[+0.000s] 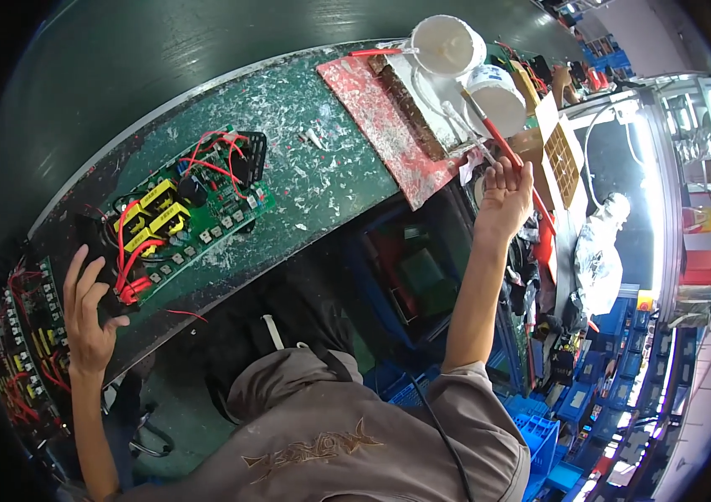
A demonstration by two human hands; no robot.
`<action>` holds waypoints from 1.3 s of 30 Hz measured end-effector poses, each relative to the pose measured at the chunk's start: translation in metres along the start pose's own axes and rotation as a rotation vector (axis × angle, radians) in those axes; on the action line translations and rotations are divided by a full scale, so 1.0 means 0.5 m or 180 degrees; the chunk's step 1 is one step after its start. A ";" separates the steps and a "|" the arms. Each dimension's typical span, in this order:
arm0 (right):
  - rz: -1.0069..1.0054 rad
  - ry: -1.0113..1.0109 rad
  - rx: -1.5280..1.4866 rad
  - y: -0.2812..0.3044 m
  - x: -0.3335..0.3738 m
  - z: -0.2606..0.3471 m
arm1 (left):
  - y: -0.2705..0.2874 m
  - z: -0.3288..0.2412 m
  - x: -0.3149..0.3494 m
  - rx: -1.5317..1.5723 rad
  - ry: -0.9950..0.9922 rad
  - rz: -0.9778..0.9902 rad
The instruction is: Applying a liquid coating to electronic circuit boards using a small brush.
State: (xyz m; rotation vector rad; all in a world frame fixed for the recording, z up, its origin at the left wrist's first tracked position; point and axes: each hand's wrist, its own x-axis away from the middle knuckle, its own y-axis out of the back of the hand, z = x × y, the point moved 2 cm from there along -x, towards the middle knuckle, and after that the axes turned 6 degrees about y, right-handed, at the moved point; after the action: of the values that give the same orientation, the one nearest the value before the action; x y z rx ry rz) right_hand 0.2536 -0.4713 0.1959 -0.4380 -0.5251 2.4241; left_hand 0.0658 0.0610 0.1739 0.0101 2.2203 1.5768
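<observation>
My left hand (88,314) grips the near corner of a green circuit board (188,213) with yellow coils, red wires and a black heat sink, lying on the paint-flecked green bench (322,159). Raised at the right, my right hand (502,197) holds a red-handled brush (498,138) whose tip points toward a white tub (447,46) of white paste. A second white tub (498,96) stands just beside the brush.
A red, paste-smeared board (385,125) lies on the bench by the tubs. More circuit boards (25,351) are stacked at my left. Blue crates (539,427) sit below right. Another person (602,251) works further along, beside a bright lamp.
</observation>
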 end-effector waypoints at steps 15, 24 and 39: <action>0.4394 0.1214 0.0575 -0.214 0.288 0.098 | -0.047 -0.014 -0.065 0.1462 0.0501 -0.1845; 0.3900 0.1578 0.0740 -0.309 0.354 0.054 | -0.048 -0.010 -0.064 0.2148 0.0663 -0.2154; 0.2742 0.0722 0.0565 -0.196 0.401 -0.005 | -0.064 -0.082 -0.024 0.0389 0.0015 -0.1577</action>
State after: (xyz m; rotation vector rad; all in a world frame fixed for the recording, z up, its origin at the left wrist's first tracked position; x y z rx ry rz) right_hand 0.1512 -0.2729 0.2028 -1.0045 0.0088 3.1240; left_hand 0.0705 0.0097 0.1602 -0.4709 2.1037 1.1700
